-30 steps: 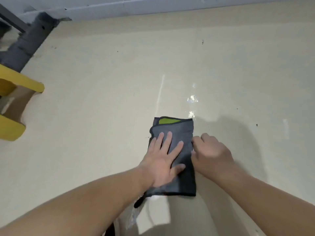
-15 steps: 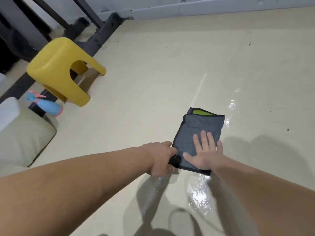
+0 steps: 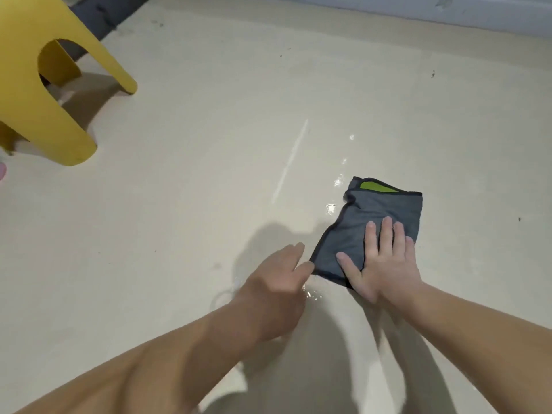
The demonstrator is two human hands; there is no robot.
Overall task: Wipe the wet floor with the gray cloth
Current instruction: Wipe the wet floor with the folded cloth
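The gray cloth point(image 3: 385, 213), folded, dark-edged and with a green patch at its far end, lies flat on the cream floor point(image 3: 209, 174). My right hand point(image 3: 382, 258) presses on its near half with straight, spread fingers. My left hand point(image 3: 277, 282) hovers just left of the cloth's near corner, fingers extended and holding nothing; its fingertips nearly touch the cloth's edge. Shiny wet spots point(image 3: 331, 207) glisten on the floor left of the cloth, and a wet patch point(image 3: 310, 294) lies between my hands.
A yellow plastic stool point(image 3: 44, 94) stands at the far left. A gray wall base point(image 3: 388, 13) runs along the top. A pale streak point(image 3: 291, 159) crosses the floor beyond the cloth.
My left hand has let go of the cloth's near corner and opened beside it. My right hand stays flat on the cloth. The camera has swung, so the stool looks closer.
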